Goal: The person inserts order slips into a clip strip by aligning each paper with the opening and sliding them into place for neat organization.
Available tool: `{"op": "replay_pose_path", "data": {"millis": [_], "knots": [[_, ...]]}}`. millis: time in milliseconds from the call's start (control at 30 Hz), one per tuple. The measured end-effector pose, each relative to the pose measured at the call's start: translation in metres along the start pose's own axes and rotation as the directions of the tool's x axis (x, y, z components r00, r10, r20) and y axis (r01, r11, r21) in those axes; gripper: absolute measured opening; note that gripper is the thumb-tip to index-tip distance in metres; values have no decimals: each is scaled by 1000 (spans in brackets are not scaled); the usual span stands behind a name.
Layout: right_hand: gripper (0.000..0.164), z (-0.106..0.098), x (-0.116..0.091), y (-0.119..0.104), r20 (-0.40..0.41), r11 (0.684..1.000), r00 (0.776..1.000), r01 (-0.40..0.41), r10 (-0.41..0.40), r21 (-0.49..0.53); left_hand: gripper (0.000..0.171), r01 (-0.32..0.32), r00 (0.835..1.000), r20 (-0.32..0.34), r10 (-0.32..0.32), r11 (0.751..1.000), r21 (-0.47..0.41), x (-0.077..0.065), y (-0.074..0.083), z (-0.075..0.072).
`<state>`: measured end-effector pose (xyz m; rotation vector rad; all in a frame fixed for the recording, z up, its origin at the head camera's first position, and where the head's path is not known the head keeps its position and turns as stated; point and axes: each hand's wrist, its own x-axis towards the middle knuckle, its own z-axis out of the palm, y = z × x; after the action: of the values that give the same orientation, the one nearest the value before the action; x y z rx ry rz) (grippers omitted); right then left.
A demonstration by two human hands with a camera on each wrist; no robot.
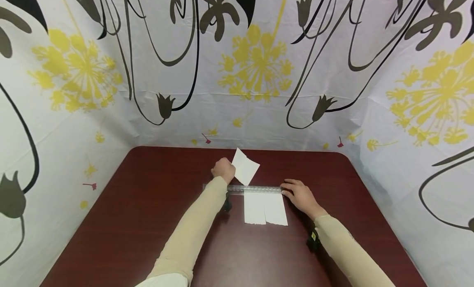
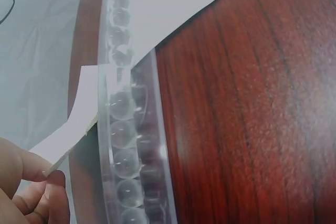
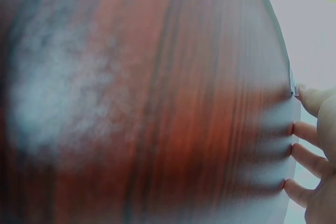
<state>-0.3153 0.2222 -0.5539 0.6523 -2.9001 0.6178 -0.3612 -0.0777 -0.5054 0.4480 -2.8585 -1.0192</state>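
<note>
The left hand (image 1: pixel 224 170) pinches the paper (image 1: pixel 246 167); the right hand (image 1: pixel 300 195), fingers apart, should firmly press the ruler (image 1: pixel 259 189) by its thumb.

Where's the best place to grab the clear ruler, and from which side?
Probably pinch the clear ruler by its long edges near its left end, from above and left: it is long and narrow, and that end juts past the white paper over the table. The left sleeve crosses there, and the right hand is at the other end.
</note>
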Motion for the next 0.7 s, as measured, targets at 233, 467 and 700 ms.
{"op": "replay_pose_path", "data": {"millis": [233,467,700], "knots": [[35,2,0,2,-3,1000,1000,-4,4,2,25,2,999,-32,-2,1000,-22,-2,-1,-8],[35,1,0,3,-4,1000,1000,-3,3,-2,23,-26,998,-64,21,997,-77,-3,-3,-12],[33,2,-1,3,-24,999,999,29,-28,15,18,-79,994,-79,69,988,-134,-11,-3,-18]]}}
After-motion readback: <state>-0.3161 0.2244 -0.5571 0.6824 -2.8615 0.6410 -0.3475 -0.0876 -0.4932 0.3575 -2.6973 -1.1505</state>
